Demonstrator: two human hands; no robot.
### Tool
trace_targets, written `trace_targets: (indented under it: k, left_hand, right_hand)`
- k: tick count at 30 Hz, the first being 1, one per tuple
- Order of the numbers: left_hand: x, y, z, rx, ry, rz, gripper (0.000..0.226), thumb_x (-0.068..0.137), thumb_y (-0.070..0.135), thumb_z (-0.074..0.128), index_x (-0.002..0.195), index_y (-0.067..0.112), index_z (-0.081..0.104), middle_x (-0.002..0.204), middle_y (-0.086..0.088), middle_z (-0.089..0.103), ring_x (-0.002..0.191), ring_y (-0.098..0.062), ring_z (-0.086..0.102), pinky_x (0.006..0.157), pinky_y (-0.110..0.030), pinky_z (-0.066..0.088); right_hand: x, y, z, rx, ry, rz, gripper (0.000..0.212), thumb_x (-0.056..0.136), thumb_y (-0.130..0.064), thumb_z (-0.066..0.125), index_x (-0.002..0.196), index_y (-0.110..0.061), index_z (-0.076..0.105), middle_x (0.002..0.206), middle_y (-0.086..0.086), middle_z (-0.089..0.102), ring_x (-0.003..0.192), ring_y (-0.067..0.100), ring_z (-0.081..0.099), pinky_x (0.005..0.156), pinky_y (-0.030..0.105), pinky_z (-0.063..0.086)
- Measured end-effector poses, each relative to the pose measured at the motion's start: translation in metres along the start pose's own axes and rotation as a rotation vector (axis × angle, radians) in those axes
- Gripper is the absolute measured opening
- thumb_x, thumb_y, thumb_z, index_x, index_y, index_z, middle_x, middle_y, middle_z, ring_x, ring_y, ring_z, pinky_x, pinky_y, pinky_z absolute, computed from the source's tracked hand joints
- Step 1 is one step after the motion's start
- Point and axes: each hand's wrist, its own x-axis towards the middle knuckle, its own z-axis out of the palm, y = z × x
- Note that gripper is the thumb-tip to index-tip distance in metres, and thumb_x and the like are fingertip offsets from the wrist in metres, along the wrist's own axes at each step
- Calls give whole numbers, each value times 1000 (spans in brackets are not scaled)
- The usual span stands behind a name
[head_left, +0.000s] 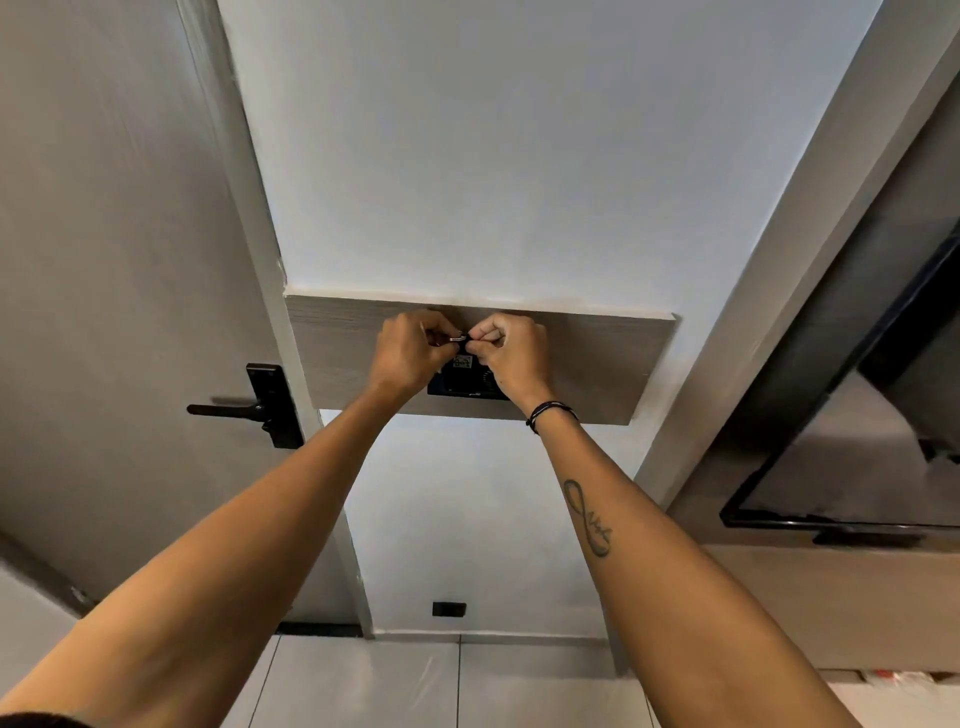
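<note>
Up at the wall now, both arms raised, working right in front of the long grey wood-grain panel (597, 364). Pinching a small silver metal ring (457, 338) in the curled fingers of the left hand (410, 356), knuckles turned outward. Meeting it from the other side with the right hand (511, 353), clenched just as tight, thumb and fingertips nipping a small dark piece (470, 338) touching the ring, too tiny to identify. Holding the pair in mid-air, between the two fists, just above the black rectangular wall plate (467, 388) set into the panel. Glimpsing a white sticker (462, 362) on that plate in the gap under the knuckles. Wearing a thin black cord bracelet (551, 411) on the right wrist, plus a dark looping tattoo (589, 519) further down the same forearm. Over to the left, a pale grey door (114, 260) with a black lever handle (234, 410) on a tall black lock plate. Down low on the white wall, a small black socket (449, 609), just above the light tiled floor (395, 686). Off to the right, a black-framed screen (831, 467), tilted by the wide lens.
</note>
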Motion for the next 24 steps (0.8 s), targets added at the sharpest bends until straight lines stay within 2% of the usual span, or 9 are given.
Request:
trace_targets:
  k: [3, 8, 9, 12, 13, 16, 18, 21, 24]
  left_hand:
    - [-1, 1, -2, 27, -2, 30, 16, 85, 12, 84, 101, 10, 85, 94, -7, 83, 84, -24, 77, 79, -43, 64]
    - [-6, -2, -2, 42, 2, 80, 22, 85, 15, 86, 107, 11, 85, 101, -6, 81, 82, -18, 72, 80, -37, 62]
    - [-8, -3, -2, 39, 5, 84, 23, 85, 15, 86, 108, 11, 85, 104, -6, 80, 82, -15, 70, 79, -33, 62]
    - [-12, -7, -1, 55, 9, 109, 31, 85, 13, 86, 116, 13, 84, 113, -3, 77, 82, -11, 67, 72, -4, 46]
    - [-14, -8, -1, 61, 1, 115, 35, 85, 12, 86, 120, 14, 82, 116, -3, 76, 81, -11, 67, 72, -3, 45]
    - [-18, -11, -2, 63, 0, 140, 48, 84, 10, 86, 130, 16, 77, 120, -4, 72, 77, -11, 68, 77, -22, 57]
    - [-21, -11, -3, 63, 2, 144, 53, 83, 10, 87, 134, 16, 74, 122, -5, 71, 80, -15, 72, 82, -35, 64]
    - [-26, -12, -4, 96, 21, 160, 53, 84, 16, 87, 135, 14, 74, 126, -7, 68, 89, -24, 73, 86, -46, 64]
    - [-31, -18, -5, 156, 111, 173, 48, 90, 26, 82, 135, 15, 73, 132, -8, 67, 99, -30, 72, 82, -46, 63]
  right_hand:
    - [1, 0, 0, -10, -5, -6, 11, 82, -7, 88, 89, -13, 82, 72, -5, 73, 72, 21, 77, 76, 51, 68]
    - [-2, -2, -2, -54, -1, -28, 12, 84, -8, 88, 89, -15, 80, 69, -14, 69, 71, 14, 74, 76, 45, 69]
    - [-3, -3, -2, -61, 2, -24, 11, 84, -9, 88, 90, -15, 80, 70, -13, 69, 71, 15, 75, 75, 44, 68]
    - [-4, -3, -3, -71, 4, -10, 11, 84, -8, 87, 92, -15, 81, 76, -4, 76, 72, 15, 73, 72, 33, 64]
    - [-5, -3, -3, -77, 4, -9, 11, 84, -8, 86, 92, -14, 81, 79, -1, 78, 71, 13, 71, 71, 29, 60]
    - [-8, 0, -6, -114, 7, -12, 9, 86, -10, 85, 92, -15, 82, 84, 0, 80, 69, 4, 67, 67, 15, 50]
    - [-11, 2, -10, -142, 13, -25, 8, 88, -10, 83, 92, -16, 81, 83, -5, 77, 68, -3, 64, 66, 11, 47]
    - [-17, 5, -18, -203, 68, -102, 5, 94, -12, 78, 97, -16, 79, 95, -1, 79, 81, 12, 71, 72, 28, 60]
    - [-20, 11, -27, -346, 180, -220, 13, 99, -17, 69, 109, -15, 76, 107, 4, 76, 98, 24, 71, 78, 42, 63]
